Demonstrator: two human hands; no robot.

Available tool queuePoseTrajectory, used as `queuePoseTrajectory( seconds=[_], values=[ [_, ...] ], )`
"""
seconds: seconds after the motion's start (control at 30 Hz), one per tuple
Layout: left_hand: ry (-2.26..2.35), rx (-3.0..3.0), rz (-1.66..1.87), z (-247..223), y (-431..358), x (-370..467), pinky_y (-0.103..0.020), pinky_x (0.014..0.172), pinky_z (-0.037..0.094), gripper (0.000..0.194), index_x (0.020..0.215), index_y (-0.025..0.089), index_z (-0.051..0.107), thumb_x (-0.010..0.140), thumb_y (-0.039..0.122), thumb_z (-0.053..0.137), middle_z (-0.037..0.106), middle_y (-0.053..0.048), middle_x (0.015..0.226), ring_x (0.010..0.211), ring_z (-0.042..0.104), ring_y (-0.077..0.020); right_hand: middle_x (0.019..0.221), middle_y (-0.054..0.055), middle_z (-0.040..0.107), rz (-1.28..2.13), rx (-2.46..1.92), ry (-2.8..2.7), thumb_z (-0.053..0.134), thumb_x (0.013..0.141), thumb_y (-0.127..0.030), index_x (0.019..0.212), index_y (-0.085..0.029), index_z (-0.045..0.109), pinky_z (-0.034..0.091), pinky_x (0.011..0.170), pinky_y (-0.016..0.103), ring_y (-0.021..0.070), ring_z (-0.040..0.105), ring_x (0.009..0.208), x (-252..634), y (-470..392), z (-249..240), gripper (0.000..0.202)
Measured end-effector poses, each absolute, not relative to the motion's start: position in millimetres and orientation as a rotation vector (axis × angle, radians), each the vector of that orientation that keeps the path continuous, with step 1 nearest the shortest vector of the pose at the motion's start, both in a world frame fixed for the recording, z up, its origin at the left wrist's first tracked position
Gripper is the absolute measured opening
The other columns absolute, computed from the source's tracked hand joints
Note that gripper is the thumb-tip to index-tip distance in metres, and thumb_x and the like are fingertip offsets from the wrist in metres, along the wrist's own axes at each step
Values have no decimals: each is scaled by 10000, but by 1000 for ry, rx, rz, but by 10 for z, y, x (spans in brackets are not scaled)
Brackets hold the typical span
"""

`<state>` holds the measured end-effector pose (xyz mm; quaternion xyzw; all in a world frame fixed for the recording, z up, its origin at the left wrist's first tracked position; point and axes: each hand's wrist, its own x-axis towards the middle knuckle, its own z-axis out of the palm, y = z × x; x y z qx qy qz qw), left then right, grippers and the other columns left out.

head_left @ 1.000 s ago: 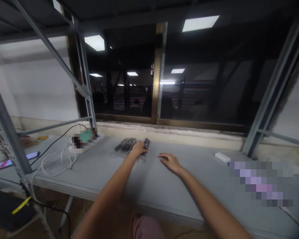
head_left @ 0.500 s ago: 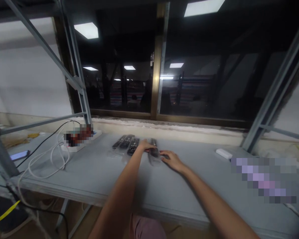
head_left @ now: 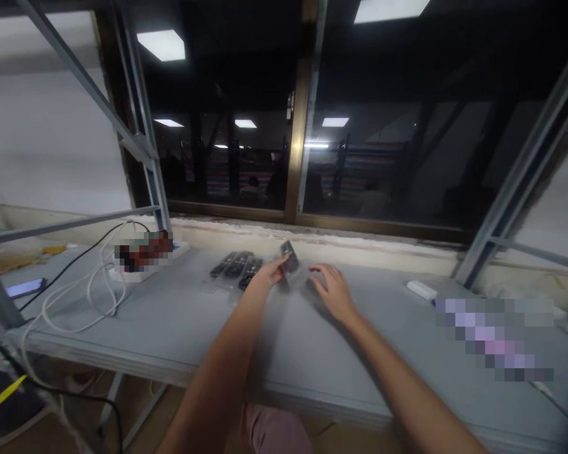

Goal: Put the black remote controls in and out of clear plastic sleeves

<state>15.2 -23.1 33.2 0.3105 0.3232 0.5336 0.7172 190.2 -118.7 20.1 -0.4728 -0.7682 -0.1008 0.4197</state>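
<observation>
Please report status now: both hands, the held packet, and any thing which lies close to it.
Left hand: grip shut on packet. Right hand: open, right of packet. Packet dark, in clear wrapping. Close by, left: other packets.

Window [head_left: 383, 164]: nearly black, with bright white light panels [head_left: 161, 45] glaring in the glass
Window frame [head_left: 295, 151]: warm gold glint along its upright
Tabletop [head_left: 161, 347]: dim, flat grey, soft shadows beside the right forearm [head_left: 397, 372] and between the arms
Wrapped black item [head_left: 288, 252]: blurred, its detail lost
Phone screen [head_left: 26, 288]: pale bluish glow
Power strip [head_left: 144, 272] and purple patch [head_left: 492, 340]: partly or wholly masked by coarse pixel blocks
Edges: wide-angle stretch, uprights leaning, right-hand corners darkened
</observation>
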Motion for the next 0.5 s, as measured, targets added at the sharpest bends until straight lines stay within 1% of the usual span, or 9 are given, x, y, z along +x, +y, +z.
queuePoseTrajectory(
  seconds=[0.07, 0.2, 0.37, 0.5],
  values=[
    [702, 592, 1269, 362, -242, 151, -167, 594, 506, 80, 699, 107, 635, 763, 74, 671, 660, -36, 638, 555, 594, -81, 1009, 59, 653, -392, -1113, -1960, 429, 935, -291, 1005, -224, 615, 379, 846, 360, 219, 554, 970, 1887, -1270, 314, 209],
    [746, 538, 1280, 372, -275, 145, -142, 528, 471, 111, 684, 120, 613, 742, 90, 703, 628, -8, 611, 505, 558, -58, 1009, 58, 631, -609, -1076, -1992, 472, 924, -252, 991, -233, 637, 352, 802, 335, 206, 532, 935, 1847, -1364, 376, 179],
    [770, 556, 1265, 337, -288, 164, -145, 508, 465, 124, 677, 123, 600, 765, 96, 683, 618, -1, 595, 490, 554, -57, 1039, 51, 618, -683, -1125, -1885, 509, 914, -244, 1013, -253, 654, 332, 796, 338, 207, 509, 943, 1844, -1367, 351, 176],
    [792, 577, 1248, 303, -260, 187, -163, 556, 488, 109, 694, 112, 606, 792, 100, 653, 618, -11, 615, 511, 553, -62, 1089, 59, 611, -692, -1194, -1847, 499, 919, -261, 1017, -261, 666, 322, 809, 355, 222, 495, 965, 1855, -1362, 355, 194]
  ],
)
